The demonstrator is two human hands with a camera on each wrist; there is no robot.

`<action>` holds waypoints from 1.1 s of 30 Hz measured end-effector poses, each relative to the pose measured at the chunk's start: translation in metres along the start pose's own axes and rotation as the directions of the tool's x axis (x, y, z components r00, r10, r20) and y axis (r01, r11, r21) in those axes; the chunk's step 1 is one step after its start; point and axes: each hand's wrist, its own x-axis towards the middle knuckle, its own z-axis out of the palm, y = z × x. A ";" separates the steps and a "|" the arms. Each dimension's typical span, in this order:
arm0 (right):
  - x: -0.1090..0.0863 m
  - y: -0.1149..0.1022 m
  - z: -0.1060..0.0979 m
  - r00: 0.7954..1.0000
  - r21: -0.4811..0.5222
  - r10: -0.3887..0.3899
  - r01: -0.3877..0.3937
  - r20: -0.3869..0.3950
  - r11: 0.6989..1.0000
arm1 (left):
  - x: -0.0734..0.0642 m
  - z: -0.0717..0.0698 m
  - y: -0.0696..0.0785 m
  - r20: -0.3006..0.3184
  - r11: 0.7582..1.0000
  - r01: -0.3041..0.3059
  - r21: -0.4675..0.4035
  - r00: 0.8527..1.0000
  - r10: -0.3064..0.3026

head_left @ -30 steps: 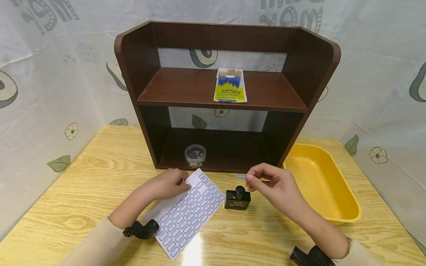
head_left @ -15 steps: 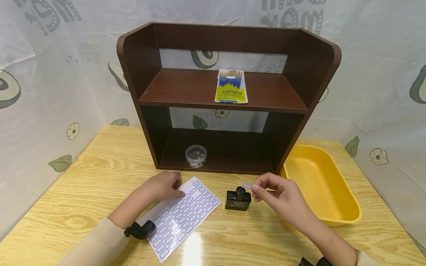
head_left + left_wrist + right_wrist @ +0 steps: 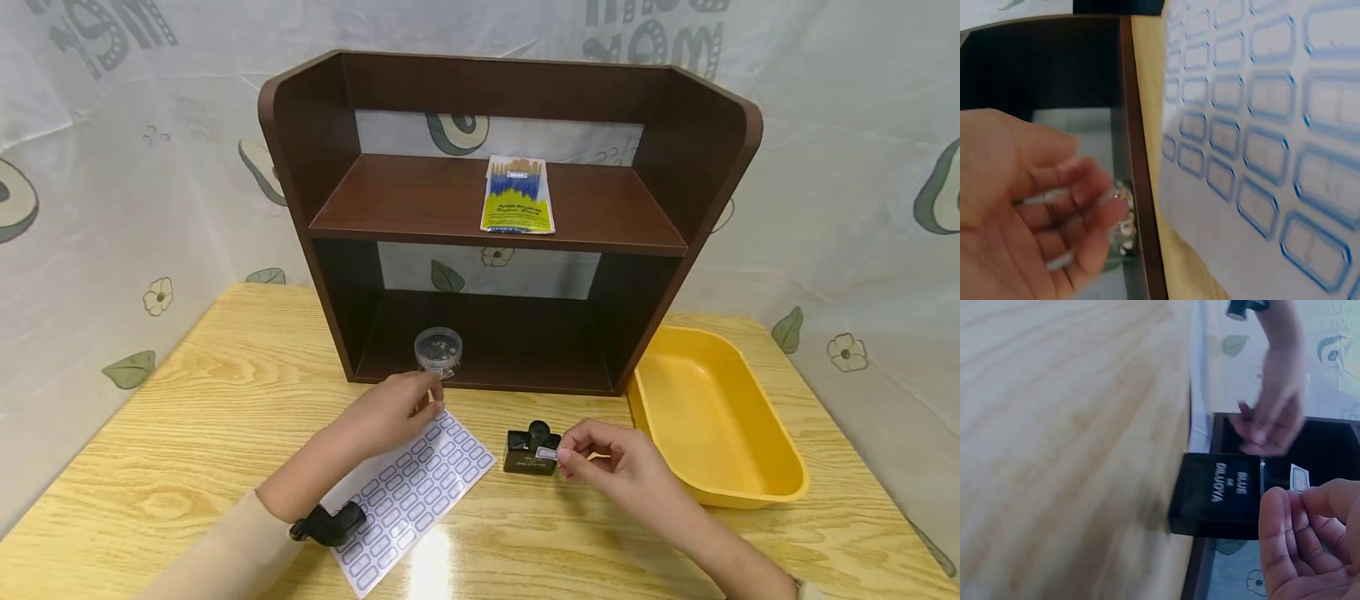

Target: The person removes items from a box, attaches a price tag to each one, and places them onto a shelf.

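Note:
My right hand (image 3: 618, 467) pinches a small blue-bordered label sticker (image 3: 547, 453) between thumb and fingertips. In the head view the sticker overlaps the front of a black perfume bottle (image 3: 528, 463), which stands upright on the table. The right wrist view shows the sticker (image 3: 1299, 478) beside the bottle's (image 3: 1216, 497) cap end, pale lettering on the glass. My left hand (image 3: 393, 412) hovers above the upper part of a white sheet of label stickers (image 3: 420, 492), loosely curled with nothing held. That sheet lies tilted on the table, left of the bottle.
Behind the hands stands a dark brown two-tier shelf (image 3: 495, 246). A clear round jar (image 3: 438, 350) of small pieces sits on its lower level, and a pack of artist brushes (image 3: 517, 200) on the upper. A yellow tray (image 3: 716, 417) is at the right.
My right hand has brought the sticker down from above the bottle to its front. My left hand has let go of the label sheet and moved up and right; the sheet now lies lower.

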 end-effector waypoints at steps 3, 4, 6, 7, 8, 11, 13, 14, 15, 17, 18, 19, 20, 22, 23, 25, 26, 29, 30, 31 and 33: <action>-0.002 0.003 0.004 0.999 -0.046 0.032 -0.031 0.010 0.998 | 0.001 0.000 0.006 -0.007 0.985 -0.144 -0.096 0.990 0.144; -0.003 0.003 0.004 0.999 -0.069 0.042 -0.041 0.010 0.997 | 0.002 0.000 0.008 0.004 0.976 -0.177 -0.130 0.984 0.179; -0.004 0.003 0.006 0.999 -0.111 0.047 -0.046 0.012 0.993 | 0.003 0.002 0.012 0.037 0.956 -0.229 -0.184 0.970 0.239; -0.004 0.004 0.007 0.999 -0.129 0.052 -0.050 0.010 0.990 | 0.004 0.003 0.015 0.061 0.947 -0.240 -0.215 0.964 0.258; -0.004 0.004 0.008 0.998 -0.146 0.061 -0.060 0.006 0.987 | 0.005 0.005 0.017 0.086 0.939 -0.246 -0.242 0.958 0.274; -0.005 0.004 0.009 0.997 -0.183 0.078 -0.075 0.007 0.980 | 0.008 0.011 0.023 0.152 0.922 -0.264 -0.284 0.937 0.316; -0.005 0.005 0.011 0.996 -0.193 0.085 -0.081 0.008 0.978 | 0.012 0.017 0.027 0.187 0.915 -0.274 -0.295 0.923 0.337; -0.005 0.005 0.011 0.996 -0.198 0.087 -0.083 0.008 0.977 | 0.013 0.020 0.029 0.200 0.912 -0.285 -0.294 0.915 0.350; -0.005 0.005 0.011 0.996 -0.201 0.084 -0.079 0.012 0.976 | 0.015 0.023 0.031 0.212 0.911 -0.293 -0.289 0.909 0.359; -0.005 0.005 0.012 0.996 -0.208 0.086 -0.082 0.009 0.975 | 0.017 0.029 0.035 0.231 0.907 -0.301 -0.294 0.899 0.373; -0.005 0.006 0.012 0.996 -0.212 0.089 -0.085 0.008 0.974 | 0.018 0.031 0.036 0.237 0.905 -0.304 -0.297 0.895 0.379; -0.005 0.006 0.013 0.996 -0.216 0.092 -0.088 0.006 0.972 | 0.019 0.033 0.038 0.244 0.903 -0.304 -0.303 0.891 0.382; -0.005 0.006 0.013 0.995 -0.219 0.095 -0.092 0.004 0.971 | 0.020 0.035 0.039 0.249 0.904 -0.301 -0.304 0.891 0.380; -0.005 0.007 0.014 0.995 -0.229 0.099 -0.097 -0.003 0.969 | 0.021 0.038 0.040 0.254 0.902 -0.297 -0.314 0.889 0.381; -0.004 0.007 0.014 0.995 -0.233 0.102 -0.101 -0.005 0.967 | 0.022 0.039 0.041 0.255 0.902 -0.298 -0.313 0.888 0.382; -0.004 0.008 0.015 0.995 -0.246 0.101 -0.101 -0.013 0.964 | 0.022 0.040 0.042 0.254 0.906 -0.304 -0.295 0.889 0.381; -0.004 0.008 0.015 0.995 -0.253 0.101 -0.102 -0.018 0.962 | 0.022 0.041 0.042 0.251 0.907 -0.307 -0.288 0.890 0.381; -0.004 0.008 0.016 0.995 -0.282 0.097 -0.102 -0.029 0.954 | 0.023 0.042 0.043 0.244 0.912 -0.317 -0.260 0.892 0.380; -0.003 0.008 0.016 0.995 -0.290 0.096 -0.101 -0.033 0.952 | 0.023 0.042 0.043 0.242 0.913 -0.319 -0.254 0.893 0.380; -0.003 0.008 0.017 0.995 -0.296 0.096 -0.102 -0.036 0.950 | 0.023 0.042 0.044 0.240 0.913 -0.322 -0.253 0.893 0.381; -0.003 0.008 0.017 0.994 -0.308 0.096 -0.105 -0.044 0.945 | 0.024 0.043 0.044 0.237 0.914 -0.324 -0.245 0.894 0.380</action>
